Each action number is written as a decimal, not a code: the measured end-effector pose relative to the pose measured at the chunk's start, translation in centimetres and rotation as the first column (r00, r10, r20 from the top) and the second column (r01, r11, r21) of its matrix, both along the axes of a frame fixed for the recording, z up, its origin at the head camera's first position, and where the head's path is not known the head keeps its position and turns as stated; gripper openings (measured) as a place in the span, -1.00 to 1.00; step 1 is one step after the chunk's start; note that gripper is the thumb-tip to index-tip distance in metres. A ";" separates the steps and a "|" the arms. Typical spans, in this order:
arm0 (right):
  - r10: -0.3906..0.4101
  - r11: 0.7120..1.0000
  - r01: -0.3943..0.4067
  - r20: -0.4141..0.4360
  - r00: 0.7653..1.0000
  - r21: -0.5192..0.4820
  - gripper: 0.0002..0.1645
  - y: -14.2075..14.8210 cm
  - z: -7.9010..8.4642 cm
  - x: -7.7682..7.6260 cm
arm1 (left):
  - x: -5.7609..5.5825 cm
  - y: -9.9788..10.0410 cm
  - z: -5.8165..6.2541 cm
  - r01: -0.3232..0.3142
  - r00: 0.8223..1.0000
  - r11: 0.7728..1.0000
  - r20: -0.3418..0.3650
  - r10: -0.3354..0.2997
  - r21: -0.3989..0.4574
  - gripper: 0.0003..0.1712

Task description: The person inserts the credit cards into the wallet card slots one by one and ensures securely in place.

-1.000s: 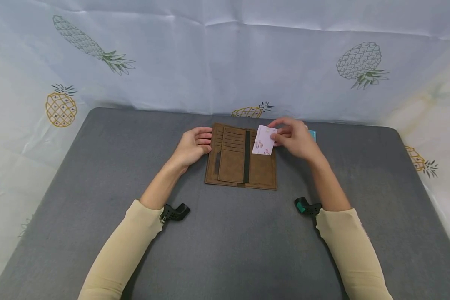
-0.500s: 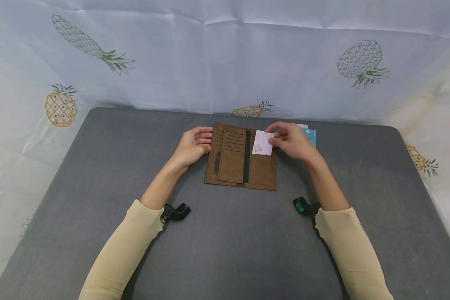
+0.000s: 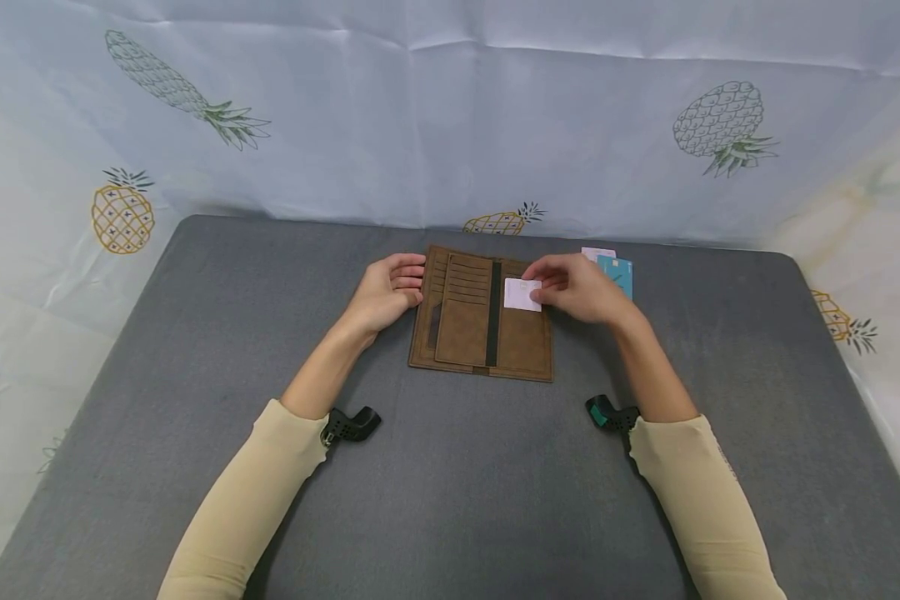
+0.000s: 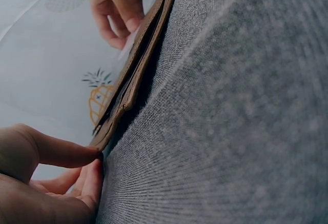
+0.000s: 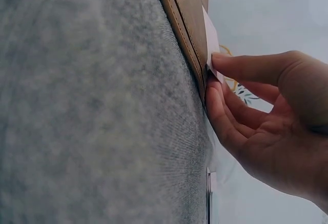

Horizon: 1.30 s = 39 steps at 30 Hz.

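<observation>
We see the right hand (image 3: 579, 287) pinching a pink card (image 3: 517, 295), print illegible, part-inserted at two o'clock in the wallet (image 3: 462, 335) on the worktop (image 3: 457, 483); the left hand (image 3: 378, 296) pinches the wallet's edge at ten o'clock.

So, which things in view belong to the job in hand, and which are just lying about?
In the job:
brown wallet, open
left hand, at its edge
pale card
right hand, pinching that card

Lying about:
blue card, not held, perhaps for later
pink card, likewise
pineapple-print cloth, backdrop only
</observation>
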State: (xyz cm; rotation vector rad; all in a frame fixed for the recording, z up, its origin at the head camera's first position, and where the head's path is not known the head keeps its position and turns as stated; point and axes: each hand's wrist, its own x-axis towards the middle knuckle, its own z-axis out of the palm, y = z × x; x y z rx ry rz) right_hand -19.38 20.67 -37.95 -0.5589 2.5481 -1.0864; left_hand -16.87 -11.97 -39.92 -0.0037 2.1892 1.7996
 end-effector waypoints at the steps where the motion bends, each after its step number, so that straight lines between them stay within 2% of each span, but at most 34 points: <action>1: 0.002 1.000 -0.002 0.008 1.000 0.001 -0.72 0.0 0.0 0.0 | 0.0 0.0 0.0 0.000 1.000 1.000 0.001 0.000 0.001 -0.28; 8: 0.016 1.000 -0.016 0.037 0.999 0.006 -0.75 0.0 -0.1 0.0 | 0.1 0.0 0.2 0.000 1.000 1.000 0.006 0.000 0.005 -0.27; 23: 0.059 0.998 -0.058 -0.012 0.998 0.040 -0.90 0.0 0.1 0.2 | 0.1 0.1 0.1 -0.006 1.000 1.000 0.000 0.006 0.001 -0.28; 28: 0.064 0.998 -0.063 -0.007 0.998 0.019 -0.89 0.2 0.1 0.2 | 0.1 0.1 0.1 -0.002 1.000 1.000 -0.002 0.002 -0.002 -0.28; 34: 0.057 0.998 -0.056 0.026 0.998 -0.041 -0.78 0.8 0.1 0.0 | 0.1 0.0 0.1 -0.003 1.000 1.000 -0.004 0.003 0.001 -0.28; 39: -0.005 0.999 0.006 0.038 0.999 -0.035 -0.70 2.1 1.0 0.0 | 0.1 0.1 0.1 -0.004 1.000 1.000 -0.002 0.004 0.003 -0.29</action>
